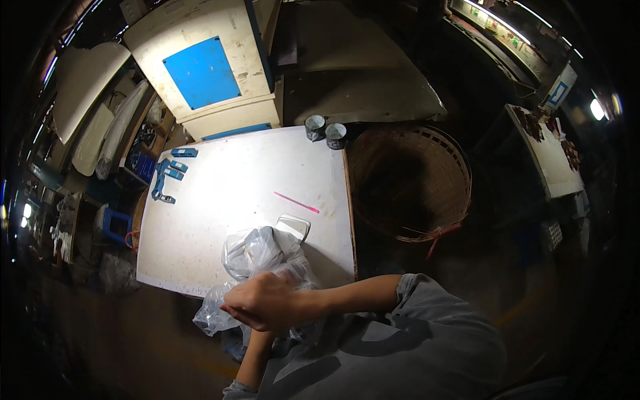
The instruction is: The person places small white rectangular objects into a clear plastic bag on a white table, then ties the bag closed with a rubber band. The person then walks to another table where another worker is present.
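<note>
A crumpled clear plastic bag (263, 257) lies over the near edge of the white table (220, 180) and hangs down below it. My right hand (263, 297) comes in from the right, fingers closed, pressed on the bag's lower part. My left hand (252, 325) rises from below and is mostly covered by the right one, so its fingers do not show. Both hands meet at the bag. A white rectangular tray (294, 225) sits just behind the bag, partly hidden by it.
A thin pink stick (297, 202) lies mid-table. Two small tins (325, 131) stand at the far edge, and several blue pieces (170, 177) lie at the far left. A big woven basket (410, 177) sits right of the table, and a cream machine with a blue panel (203, 73) stands behind it.
</note>
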Demonstrator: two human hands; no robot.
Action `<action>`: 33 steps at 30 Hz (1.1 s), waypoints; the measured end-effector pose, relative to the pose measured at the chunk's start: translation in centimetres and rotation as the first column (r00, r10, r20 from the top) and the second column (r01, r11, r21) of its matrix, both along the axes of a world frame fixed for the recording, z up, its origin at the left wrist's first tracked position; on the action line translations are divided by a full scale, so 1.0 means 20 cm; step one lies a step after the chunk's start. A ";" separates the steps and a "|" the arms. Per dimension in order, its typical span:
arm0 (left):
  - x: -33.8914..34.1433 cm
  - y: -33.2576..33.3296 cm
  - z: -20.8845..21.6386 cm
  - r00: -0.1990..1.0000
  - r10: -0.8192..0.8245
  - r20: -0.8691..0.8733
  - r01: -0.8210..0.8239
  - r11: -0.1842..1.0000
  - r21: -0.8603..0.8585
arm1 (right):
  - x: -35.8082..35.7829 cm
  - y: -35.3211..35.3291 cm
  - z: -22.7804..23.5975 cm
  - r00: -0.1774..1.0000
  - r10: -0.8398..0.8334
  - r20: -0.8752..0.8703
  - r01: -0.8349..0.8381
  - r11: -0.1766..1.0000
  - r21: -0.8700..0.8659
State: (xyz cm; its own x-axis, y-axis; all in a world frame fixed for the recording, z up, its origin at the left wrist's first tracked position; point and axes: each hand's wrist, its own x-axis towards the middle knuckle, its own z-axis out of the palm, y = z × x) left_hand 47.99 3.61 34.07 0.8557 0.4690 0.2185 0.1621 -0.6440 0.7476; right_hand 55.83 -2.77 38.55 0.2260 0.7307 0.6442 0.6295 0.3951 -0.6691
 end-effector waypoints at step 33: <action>-0.09 -0.02 0.06 0.997 0.075 -0.019 -0.076 0.997 -0.021 | 0.44 -0.24 0.41 0.997 0.011 0.077 -0.007 0.999 -0.045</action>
State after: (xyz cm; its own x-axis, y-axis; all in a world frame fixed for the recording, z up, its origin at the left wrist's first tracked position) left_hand 46.28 3.16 35.24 0.8214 0.5368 0.1927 0.2229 -0.6131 0.7579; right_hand 64.63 -7.63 46.68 0.1704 0.7612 0.6258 0.6763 0.3715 -0.6361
